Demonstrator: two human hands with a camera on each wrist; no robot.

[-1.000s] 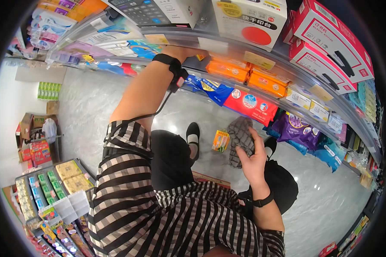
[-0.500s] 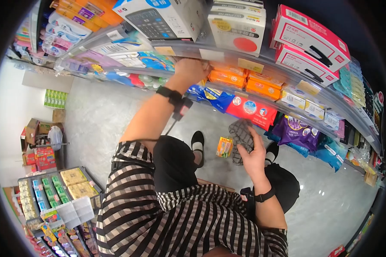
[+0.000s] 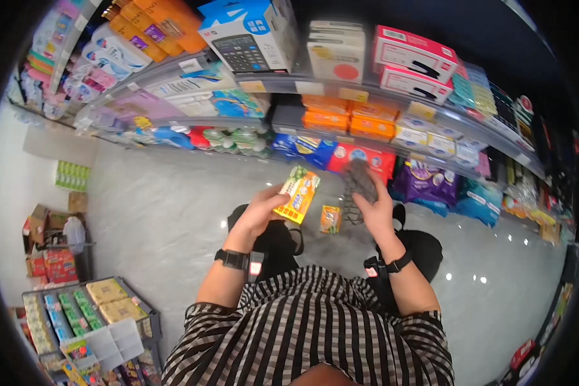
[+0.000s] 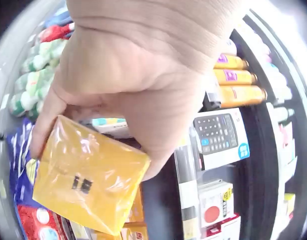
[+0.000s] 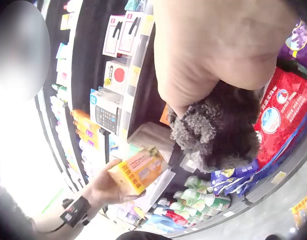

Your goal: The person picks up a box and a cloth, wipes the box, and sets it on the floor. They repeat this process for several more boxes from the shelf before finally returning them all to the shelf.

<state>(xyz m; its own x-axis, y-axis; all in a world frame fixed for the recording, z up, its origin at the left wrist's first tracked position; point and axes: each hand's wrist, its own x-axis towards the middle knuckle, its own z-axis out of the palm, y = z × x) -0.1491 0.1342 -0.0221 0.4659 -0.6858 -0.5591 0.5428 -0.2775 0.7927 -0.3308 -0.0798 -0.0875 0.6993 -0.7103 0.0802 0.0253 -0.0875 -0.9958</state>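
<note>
Cartons (image 3: 38, 222) of brown cardboard pile up at the left edge of the head view, and below them at lower left stands a dark crate (image 3: 149, 315) of small packs in straight rows. Smooth orange bottles (image 3: 167, 26) stand at upper left, next to a blue-and-white box (image 3: 248, 38) printed with a calculator.

The left hand (image 3: 262, 209), left of centre, grasps a yellow box (image 3: 297, 196) by its near end, thumb on one side and fingers on the other. The box is a flat-sided block at the middle of the frame, above the floor; the left wrist view shows its glossy, creased clear film and a dark printed mark too small to read. There, hand and box block part of the shelves.

Right of it, a smaller orange-and-yellow pack (image 3: 330, 219) lies on the shiny gray floor. Above sit orange packs (image 3: 347, 119) and a white box (image 3: 336, 55) with a red disc.

The right hand (image 3: 375, 206), right of centre, grips a gray cloth (image 3: 357, 186) — shaggy and curly up close, checked lower down — that covers part of a red pack (image 3: 373, 161). Farther right are red-and-white boxes (image 3: 412, 58) picturing black staplers and a shiny, crinkled purple bag (image 3: 428, 180); their lettering is too small to read.
</note>
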